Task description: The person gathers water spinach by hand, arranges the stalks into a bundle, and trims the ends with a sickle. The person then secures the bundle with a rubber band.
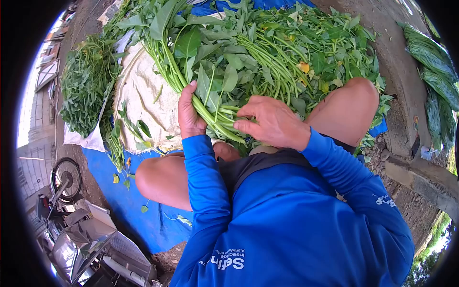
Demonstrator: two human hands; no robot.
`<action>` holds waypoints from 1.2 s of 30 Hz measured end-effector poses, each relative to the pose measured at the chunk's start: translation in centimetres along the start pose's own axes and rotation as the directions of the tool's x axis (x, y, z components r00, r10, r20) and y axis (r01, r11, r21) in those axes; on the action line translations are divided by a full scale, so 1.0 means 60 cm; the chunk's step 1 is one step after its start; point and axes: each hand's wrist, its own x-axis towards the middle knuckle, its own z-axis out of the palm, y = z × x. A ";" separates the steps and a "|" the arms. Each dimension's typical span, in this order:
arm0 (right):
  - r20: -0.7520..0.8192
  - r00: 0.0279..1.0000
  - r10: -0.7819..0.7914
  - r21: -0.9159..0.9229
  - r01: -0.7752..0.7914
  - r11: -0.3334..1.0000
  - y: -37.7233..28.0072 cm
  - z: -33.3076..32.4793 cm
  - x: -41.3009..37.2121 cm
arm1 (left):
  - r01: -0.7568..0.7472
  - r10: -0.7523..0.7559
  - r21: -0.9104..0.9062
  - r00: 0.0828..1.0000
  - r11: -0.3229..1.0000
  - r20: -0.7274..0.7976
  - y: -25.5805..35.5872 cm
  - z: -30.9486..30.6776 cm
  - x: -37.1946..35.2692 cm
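Your left hand [190,115] wraps closed around the stem bundle [221,122] to bunch it; beside it, your right hand [272,125] pinches the cut ends, probably evening them.

Open passage over the bare pale cloth [143,93]. Right of the cloth, heaped greens [287,52] obstruct; left of it, a smaller bundle [83,86]; below it, strewn stems [114,143] and a bent knee [162,177].
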 end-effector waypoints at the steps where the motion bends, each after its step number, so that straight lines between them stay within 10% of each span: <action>1: 0.021 0.999 -0.028 0.024 0.027 0.999 0.020 0.027 0.008 | -0.012 0.013 0.024 1.000 1.000 -0.010 -0.001 -0.001 -0.002; 14: -0.413 0.820 0.396 0.379 -0.241 0.894 0.138 -0.067 -0.050 | -0.177 0.172 -0.003 0.960 0.984 -0.219 0.027 -0.037 0.003; 15: -0.522 0.764 0.379 0.102 -0.386 0.917 0.156 -0.131 -0.058 | -0.177 0.173 0.000 0.960 0.984 -0.220 0.029 -0.049 0.005; 20: -0.566 0.814 0.128 -0.079 -0.208 0.975 0.056 -0.176 -0.022 | -0.148 0.154 0.043 0.959 0.988 -0.238 0.018 -0.002 0.001; 22: -0.215 0.967 -0.136 0.092 0.159 0.983 0.008 -0.097 0.006 | -0.130 0.144 0.085 0.974 0.988 -0.176 0.004 -0.005 0.009; 25: -0.033 0.911 -0.412 -0.061 0.410 0.910 0.018 0.013 0.046 | -0.138 0.149 0.084 0.977 0.987 -0.153 -0.012 0.019 0.013; 33: 0.078 0.952 -0.297 -0.359 0.305 0.882 0.071 -0.087 0.016 | -0.126 0.181 0.208 0.946 0.970 -0.268 -0.011 0.006 0.012; 36: -0.109 0.994 0.032 -0.810 -0.107 0.577 0.164 -0.207 0.024 | -0.123 0.178 0.192 0.938 0.974 -0.299 0.007 0.024 0.000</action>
